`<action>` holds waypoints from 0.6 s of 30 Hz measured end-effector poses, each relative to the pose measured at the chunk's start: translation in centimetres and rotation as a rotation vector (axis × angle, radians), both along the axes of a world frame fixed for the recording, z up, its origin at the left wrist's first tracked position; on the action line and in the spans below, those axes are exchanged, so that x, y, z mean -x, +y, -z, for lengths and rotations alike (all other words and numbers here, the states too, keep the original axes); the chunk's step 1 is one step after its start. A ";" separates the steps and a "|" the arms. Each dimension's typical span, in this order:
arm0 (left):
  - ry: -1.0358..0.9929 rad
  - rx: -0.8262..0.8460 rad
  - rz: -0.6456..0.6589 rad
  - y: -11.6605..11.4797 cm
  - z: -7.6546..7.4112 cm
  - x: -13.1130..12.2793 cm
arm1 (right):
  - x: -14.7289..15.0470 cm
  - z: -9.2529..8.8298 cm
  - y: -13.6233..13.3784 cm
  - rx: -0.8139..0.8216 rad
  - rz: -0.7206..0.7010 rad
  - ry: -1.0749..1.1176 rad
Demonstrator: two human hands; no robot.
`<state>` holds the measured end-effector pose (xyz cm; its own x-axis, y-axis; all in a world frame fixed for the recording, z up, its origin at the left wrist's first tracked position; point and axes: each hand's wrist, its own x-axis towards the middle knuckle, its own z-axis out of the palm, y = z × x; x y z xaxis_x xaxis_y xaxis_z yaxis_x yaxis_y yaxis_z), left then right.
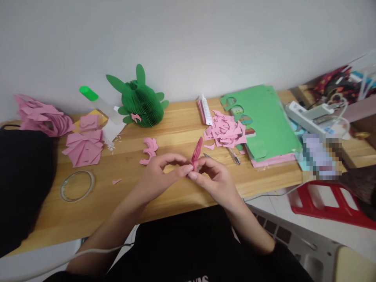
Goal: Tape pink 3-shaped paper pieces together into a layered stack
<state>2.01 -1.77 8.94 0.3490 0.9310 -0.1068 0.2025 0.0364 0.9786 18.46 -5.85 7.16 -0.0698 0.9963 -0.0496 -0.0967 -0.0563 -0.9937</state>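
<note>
Between my two hands, above the front of the wooden table (129, 203), stands a thin stack of pink paper pieces (196, 152), held upright. My left hand (164, 172) pinches its lower end from the left with thumb and fingers. From the right, my right hand (214, 178) grips the same lower end, the thumbs close together. Just left of my left hand lie curved pink paper cutouts (150, 148). Beyond my right hand is a heap of pink paper scraps (225, 129), with a craft knife (234, 156) by its near edge.
A green honeycomb paper figure (143, 102) stands by the wall. Folded pink paper (84, 148) and a tape roll (77, 186) lie left. Right are green paper sheets (267, 121), a white tube (206, 110) and a power strip (305, 117). A red stool (331, 203) stands on the floor.
</note>
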 end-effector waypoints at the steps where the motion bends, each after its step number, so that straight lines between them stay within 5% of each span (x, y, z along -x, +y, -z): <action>1: -0.017 0.023 0.019 0.0 -0.1 0.0 | -0.1 -0.1 0.0 -0.014 -0.006 -0.013; 18: -0.104 0.190 0.020 0.1 -0.3 0.8 | -1.4 0.3 -0.1 0.086 -0.104 0.146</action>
<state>1.22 -1.67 9.25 0.3852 0.8904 -0.2424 0.1035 0.2193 0.9702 19.81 -5.94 6.85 -0.1846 0.9759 -0.1160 -0.2285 -0.1574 -0.9607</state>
